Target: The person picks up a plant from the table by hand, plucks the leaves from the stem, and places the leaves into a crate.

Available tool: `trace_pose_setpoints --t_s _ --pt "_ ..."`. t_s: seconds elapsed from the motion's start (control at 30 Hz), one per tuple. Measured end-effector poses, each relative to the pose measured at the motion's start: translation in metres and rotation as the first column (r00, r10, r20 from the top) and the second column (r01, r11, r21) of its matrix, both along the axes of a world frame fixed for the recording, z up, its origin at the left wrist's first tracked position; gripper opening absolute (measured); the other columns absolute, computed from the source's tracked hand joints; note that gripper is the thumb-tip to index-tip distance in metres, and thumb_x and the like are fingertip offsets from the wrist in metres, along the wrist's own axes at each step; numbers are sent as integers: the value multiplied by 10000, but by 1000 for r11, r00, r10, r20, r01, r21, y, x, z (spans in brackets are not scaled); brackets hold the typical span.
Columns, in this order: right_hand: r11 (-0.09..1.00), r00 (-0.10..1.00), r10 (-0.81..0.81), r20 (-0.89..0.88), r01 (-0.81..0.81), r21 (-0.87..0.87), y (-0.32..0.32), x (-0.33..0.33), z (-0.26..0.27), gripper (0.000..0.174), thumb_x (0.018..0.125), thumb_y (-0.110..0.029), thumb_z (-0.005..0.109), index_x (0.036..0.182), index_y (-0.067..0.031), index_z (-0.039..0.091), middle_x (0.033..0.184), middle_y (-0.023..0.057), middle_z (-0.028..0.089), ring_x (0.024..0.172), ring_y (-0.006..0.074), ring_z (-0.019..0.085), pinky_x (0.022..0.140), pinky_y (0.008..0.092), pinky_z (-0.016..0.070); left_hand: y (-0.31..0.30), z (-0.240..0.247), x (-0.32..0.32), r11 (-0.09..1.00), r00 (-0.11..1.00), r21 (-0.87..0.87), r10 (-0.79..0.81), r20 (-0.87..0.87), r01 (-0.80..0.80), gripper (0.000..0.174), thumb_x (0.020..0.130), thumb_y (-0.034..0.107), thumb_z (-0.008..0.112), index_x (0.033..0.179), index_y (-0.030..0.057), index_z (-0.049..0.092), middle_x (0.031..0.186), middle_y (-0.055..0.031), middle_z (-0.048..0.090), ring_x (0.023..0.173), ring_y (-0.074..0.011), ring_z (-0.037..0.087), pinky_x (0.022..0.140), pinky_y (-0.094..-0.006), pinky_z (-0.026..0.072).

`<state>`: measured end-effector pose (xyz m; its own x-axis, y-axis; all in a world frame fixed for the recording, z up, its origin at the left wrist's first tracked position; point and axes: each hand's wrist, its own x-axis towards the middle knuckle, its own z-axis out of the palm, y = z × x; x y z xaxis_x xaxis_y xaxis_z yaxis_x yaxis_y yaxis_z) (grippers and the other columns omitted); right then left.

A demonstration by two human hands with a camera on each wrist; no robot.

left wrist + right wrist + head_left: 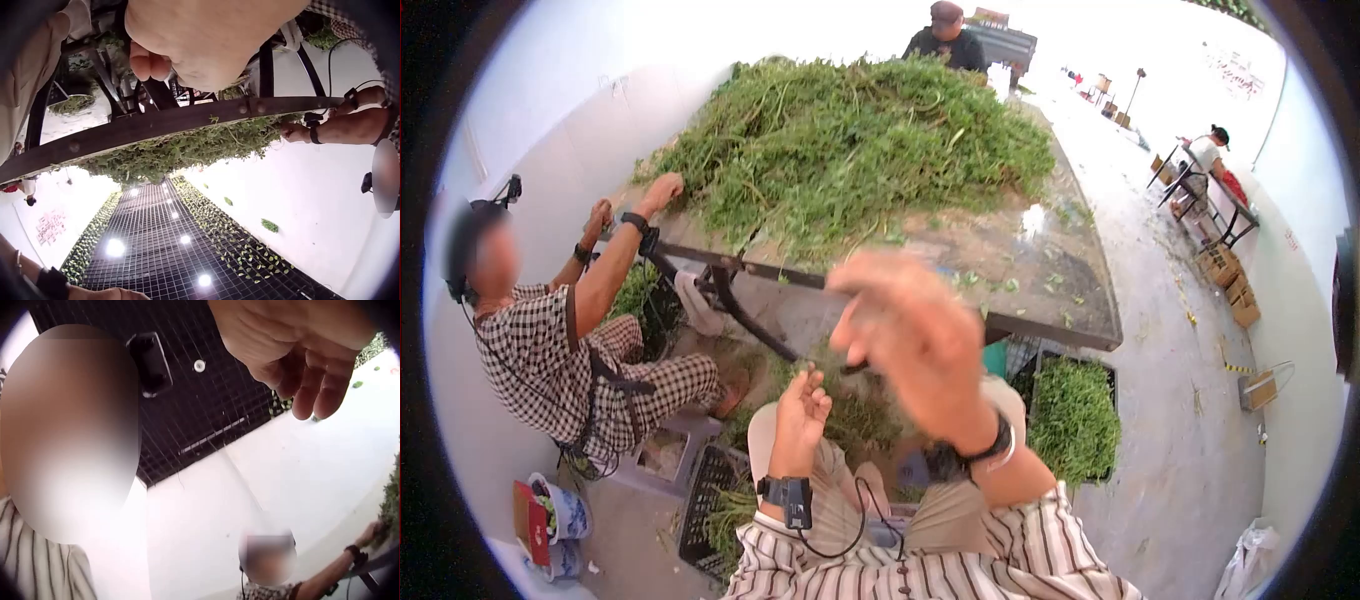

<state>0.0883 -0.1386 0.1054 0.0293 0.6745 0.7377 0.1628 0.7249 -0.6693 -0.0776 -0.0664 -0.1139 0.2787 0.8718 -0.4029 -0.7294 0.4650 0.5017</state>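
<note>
My right hand [925,350], blurred, is raised in front of the near edge of the table [1060,300]. Its fingers bend loosely, and the right wrist view shows nothing in the same hand [300,356]. Lower and to the left, my left hand [802,420] hovers over my lap with the fingers loosely curled. No held thing shows in the left wrist view of that hand [212,37], which is below the table's edge [181,122]. A big heap of leafy green stems [850,150] covers most of the tabletop beyond both hands.
A black crate of greens [1075,415] stands on the floor to my right, another crate [700,515] by my left leg. At the left, a person in checked clothes [550,330] reaches to the heap. Buckets [570,510] stand lower left. Loose leaves dot the table.
</note>
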Motion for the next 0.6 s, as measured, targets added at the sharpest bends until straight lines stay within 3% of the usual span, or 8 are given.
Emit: trace_pose_setpoints --t_s 0.1,0.17,0.37,0.43,0.5,0.53,0.6 --pt "1000 959 15 -284 -15 3 22 23 6 229 899 -120 505 1048 43 564 986 133 602 639 118 568 549 225 465 -3 3 -4 999 998 25 -22 -59 23 195 906 168 541 1073 66 533 920 -45 599 624 -83 495 543 -225 449" --pt "996 841 23 -540 -67 -61 32 31 4 181 893 -96 509 1020 11 581 882 77 623 623 99 560 531 217 437 -4 6 -3 1000 998 13 -22 -57 23 225 909 157 535 1109 55 509 930 -51 604 628 -82 498 546 -223 453" --pt "982 729 -46 -683 -91 -163 81 76 -55 175 908 -127 509 988 3 593 876 65 624 638 82 532 506 221 417 3 13 14 996 984 76 -24 -178 38 357 910 120 518 1241 15 434 934 -50 577 626 -68 488 551 -210 461" --pt "977 688 -93 -719 -75 -199 98 86 -80 167 909 -126 505 990 -4 586 836 47 607 617 83 517 510 223 412 11 22 25 973 956 189 -76 -282 133 399 914 105 494 1287 5 397 934 -46 563 622 -60 481 550 -207 460" --pt "928 455 -108 -884 -273 -253 108 95 -98 156 908 -120 506 988 -6 575 783 27 576 595 83 494 513 227 402 22 40 36 963 927 211 -82 -365 168 371 921 133 491 1264 3 440 909 -27 568 620 -64 480 544 -230 438" --pt "918 393 -96 -914 -320 -234 107 94 -95 144 903 -109 509 987 -8 568 744 12 547 577 80 472 504 223 389 28 48 42 941 891 263 -77 -448 213 364 921 137 486 1259 6 450 908 -28 566 616 -60 478 543 -224 430" --pt "928 430 -93 -898 -289 -235 101 91 -85 142 902 -105 509 985 -6 570 741 9 546 574 77 468 497 219 383 38 70 48 882 796 355 -36 -604 309 331 913 144 480 1212 7 506 905 -35 567 611 -51 473 548 -205 411"
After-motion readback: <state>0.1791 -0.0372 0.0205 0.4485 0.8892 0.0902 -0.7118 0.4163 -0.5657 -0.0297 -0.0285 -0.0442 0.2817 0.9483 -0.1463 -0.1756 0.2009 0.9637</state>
